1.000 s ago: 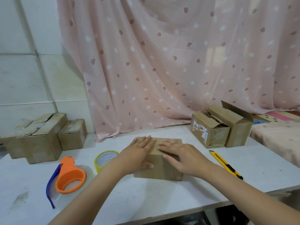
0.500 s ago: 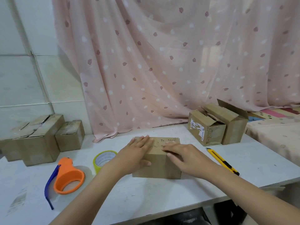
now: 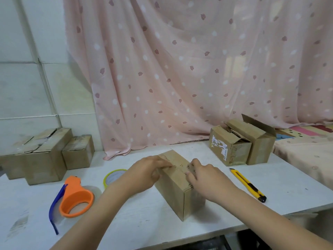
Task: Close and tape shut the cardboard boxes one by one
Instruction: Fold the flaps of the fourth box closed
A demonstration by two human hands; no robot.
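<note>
A small closed cardboard box (image 3: 173,193) stands on the white table (image 3: 140,224), turned so one corner faces me. My left hand (image 3: 148,171) grips its left top edge with curled fingers. My right hand (image 3: 204,176) holds the right top edge, fingers curled over the flap seam. An orange tape dispenser (image 3: 75,197) with a blue blade arm lies to the left of the box, beside a yellow-rimmed tape roll (image 3: 113,175).
Two open cardboard boxes (image 3: 232,150) stand at the back right near a bed edge. Taped boxes (image 3: 41,156) sit at the back left by the wall. A yellow utility knife (image 3: 247,184) lies right of the box. A pink curtain hangs behind.
The box has been turned from lying crosswise to pointing a corner at me. Both hands went from lying flat on its top to curling round its edges.
</note>
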